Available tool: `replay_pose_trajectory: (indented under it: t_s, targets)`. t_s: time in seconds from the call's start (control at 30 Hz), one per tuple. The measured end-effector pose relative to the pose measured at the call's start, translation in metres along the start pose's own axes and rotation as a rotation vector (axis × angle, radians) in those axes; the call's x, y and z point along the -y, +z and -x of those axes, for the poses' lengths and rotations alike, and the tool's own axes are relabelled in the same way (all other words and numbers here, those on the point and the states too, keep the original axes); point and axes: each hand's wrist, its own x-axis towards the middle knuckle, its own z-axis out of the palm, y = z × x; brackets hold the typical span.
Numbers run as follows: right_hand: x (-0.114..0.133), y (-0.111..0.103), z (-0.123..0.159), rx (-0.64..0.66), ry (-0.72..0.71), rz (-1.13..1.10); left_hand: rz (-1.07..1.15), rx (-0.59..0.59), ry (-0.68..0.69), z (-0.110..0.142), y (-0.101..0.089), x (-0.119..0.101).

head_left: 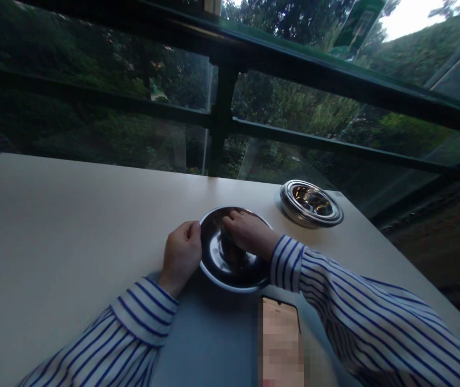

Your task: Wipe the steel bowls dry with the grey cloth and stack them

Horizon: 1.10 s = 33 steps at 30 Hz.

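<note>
Nearest, a partly blurred-out phone point(281, 338) is running off the bottom edge. Beyond it, a shiny, round steel bowl point(235, 250) is sitting mid-table point(72, 236), the left hand point(182, 252) gripping its left rim. The right hand point(246, 228) is reaching inside, fingertips hard to make out; whether it is holding anything, I cannot tell. Stacked metal dishes point(311, 204) are standing far right.

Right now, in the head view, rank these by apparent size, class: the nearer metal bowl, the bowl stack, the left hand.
1. Nearer metal bowl
2. Bowl stack and left hand: too alike to rank
</note>
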Motion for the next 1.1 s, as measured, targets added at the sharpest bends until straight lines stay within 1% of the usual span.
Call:
replay_pose_trajectory:
  t_s: [0.07, 0.13, 0.27, 0.37, 0.4, 0.47, 0.57, 0.63, 0.7, 0.83, 0.9, 0.97, 1.1]
  targets:
    - [-0.007, -0.002, 0.007, 0.034, 0.017, 0.023, -0.006, -0.008, -0.002, 0.001, 0.000, 0.000]
    - [-0.009, -0.004, 0.016, 0.089, -0.021, 0.024, -0.012, -0.019, -0.005, 0.002, 0.001, -0.001]
    - [0.001, -0.007, 0.032, 0.175, -0.204, -0.044, -0.010, -0.026, -0.006, 0.001, 0.003, 0.000]
    - [0.013, -0.005, 0.034, 0.156, -0.298, -0.116, -0.004, -0.023, -0.006, 0.000, 0.004, 0.002]
    - [0.015, -0.002, 0.032, 0.133, -0.296, -0.130, -0.001, -0.023, -0.006, -0.001, 0.004, 0.002]
    - [0.013, 0.004, 0.025, 0.077, -0.247, -0.139, 0.004, -0.022, -0.005, -0.002, 0.004, 0.004]
    - [-0.001, 0.013, 0.014, -0.011, -0.109, -0.118, 0.005, -0.028, -0.003, -0.003, 0.004, 0.005]
    - [-0.008, 0.017, 0.011, -0.049, -0.041, -0.105, 0.005, -0.038, -0.006, -0.003, 0.004, 0.006]
    - [-0.006, 0.016, 0.012, -0.058, -0.045, -0.110, 0.001, -0.048, -0.010, -0.004, 0.005, 0.005]
    - [0.016, 0.010, 0.021, -0.009, -0.223, -0.173, -0.010, -0.052, -0.020, -0.004, 0.006, 0.002]
    - [0.020, 0.007, 0.025, 0.014, -0.279, -0.202, -0.012, -0.045, -0.024, -0.003, 0.006, 0.001]
    - [0.013, 0.007, 0.026, 0.014, -0.257, -0.211, -0.012, -0.036, -0.022, -0.002, 0.005, 0.000]
    - [-0.014, 0.013, 0.015, -0.059, -0.066, -0.181, -0.007, -0.024, -0.001, 0.000, 0.003, 0.000]
